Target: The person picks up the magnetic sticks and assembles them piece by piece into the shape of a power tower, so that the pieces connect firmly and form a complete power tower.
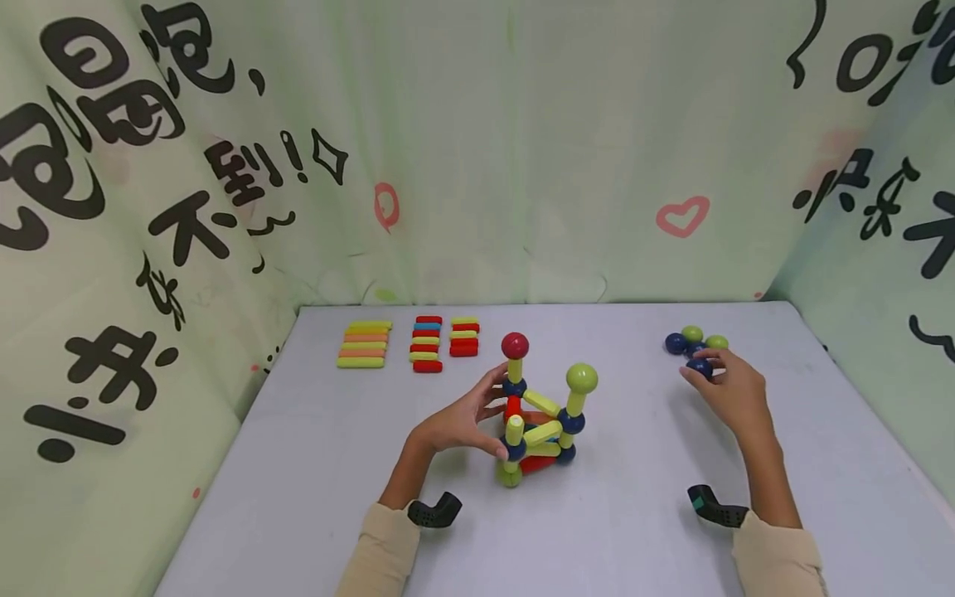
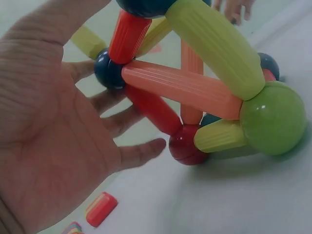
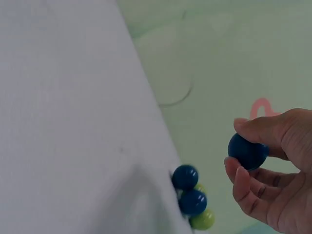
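Observation:
A magnetic stick-and-ball structure [image 1: 542,414] stands mid-table, built of yellow-green, red and orange rods joined by blue, green and red balls. My left hand [image 1: 466,419] grips its left side, the thumb on a front blue ball and the fingers reaching around to the rear blue ball [image 2: 108,69]. Large green ball [image 1: 582,378] and red ball [image 1: 515,345] top its two upright rods. Over at the right, my right hand [image 1: 734,394] pinches a dark blue ball [image 3: 247,151] between thumb and fingers. Beneath and behind it sit several loose blue and green balls [image 3: 193,202].
Three stacks of rods lie at the back left: longer yellow and orange rods [image 1: 364,346], then mixed red and yellow ones [image 1: 427,344], then a shorter group [image 1: 464,338]. A printed curtain [image 1: 582,149] hangs behind the white table [image 1: 298,514].

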Tool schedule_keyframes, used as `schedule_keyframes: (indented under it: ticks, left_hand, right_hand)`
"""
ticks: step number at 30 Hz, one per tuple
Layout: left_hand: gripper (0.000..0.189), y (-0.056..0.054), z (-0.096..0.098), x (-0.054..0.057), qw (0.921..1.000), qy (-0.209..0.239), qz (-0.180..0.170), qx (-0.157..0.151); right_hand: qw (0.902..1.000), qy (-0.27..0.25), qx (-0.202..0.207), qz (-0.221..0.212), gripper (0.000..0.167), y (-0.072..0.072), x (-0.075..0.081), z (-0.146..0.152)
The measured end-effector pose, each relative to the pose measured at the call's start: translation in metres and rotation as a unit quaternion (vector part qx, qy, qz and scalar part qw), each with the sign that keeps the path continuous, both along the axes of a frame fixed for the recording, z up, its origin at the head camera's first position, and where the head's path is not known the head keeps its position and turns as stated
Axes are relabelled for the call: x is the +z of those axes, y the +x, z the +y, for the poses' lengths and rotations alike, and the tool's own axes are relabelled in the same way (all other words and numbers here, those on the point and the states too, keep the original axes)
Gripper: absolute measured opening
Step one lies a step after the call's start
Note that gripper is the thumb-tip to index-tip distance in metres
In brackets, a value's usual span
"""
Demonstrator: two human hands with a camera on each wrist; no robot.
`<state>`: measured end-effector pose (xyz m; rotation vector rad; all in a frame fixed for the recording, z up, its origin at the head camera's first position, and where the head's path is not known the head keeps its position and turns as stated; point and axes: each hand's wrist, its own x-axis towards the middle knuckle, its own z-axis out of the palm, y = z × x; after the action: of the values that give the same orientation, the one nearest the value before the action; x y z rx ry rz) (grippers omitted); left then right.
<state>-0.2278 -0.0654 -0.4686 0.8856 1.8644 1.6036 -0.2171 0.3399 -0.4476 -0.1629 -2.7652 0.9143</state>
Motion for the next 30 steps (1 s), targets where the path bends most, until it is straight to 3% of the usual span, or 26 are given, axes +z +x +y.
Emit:
schedule_keyframes:
  ticks: [3, 6, 11, 14, 17, 20, 30]
  left_hand:
    - [0.110, 0.004, 0.007, 0.005, 0.9989, -0.034, 0.027, 0.019]
    - [0.109, 0.009, 0.018, 0.008, 0.9951, -0.064, 0.048, 0.057]
    - [0.106, 0.017, 0.038, 0.006, 0.9850, -0.079, 0.046, 0.146]
    - [0.098, 0.018, 0.043, 0.004, 0.9792, -0.069, 0.041, 0.187]
    - [0.086, 0.018, 0.044, 0.002, 0.9722, -0.069, 0.048, 0.218]
    - [0.078, 0.018, 0.044, 0.002, 0.9653, -0.077, 0.055, 0.243]
    - [0.066, 0.013, 0.042, -0.001, 0.9630, -0.079, 0.080, 0.245]
  right_hand:
    - [0.9979, -0.039, 0.025, 0.046, 0.050, 0.008, 0.022, -0.016]
    - [0.9884, -0.097, 0.056, 0.102, 0.048, 0.016, 0.041, -0.034]
    - [0.9588, -0.154, 0.129, 0.201, 0.043, 0.029, 0.062, -0.067]
    - [0.9350, -0.167, 0.207, 0.235, 0.047, 0.035, 0.066, -0.087]
    - [0.9120, -0.175, 0.293, 0.227, 0.049, 0.039, 0.066, -0.104]
    - [0.8985, -0.180, 0.348, 0.198, 0.050, 0.042, 0.062, -0.118]
    - [0.8844, -0.177, 0.402, 0.158, 0.049, 0.040, 0.050, -0.127]
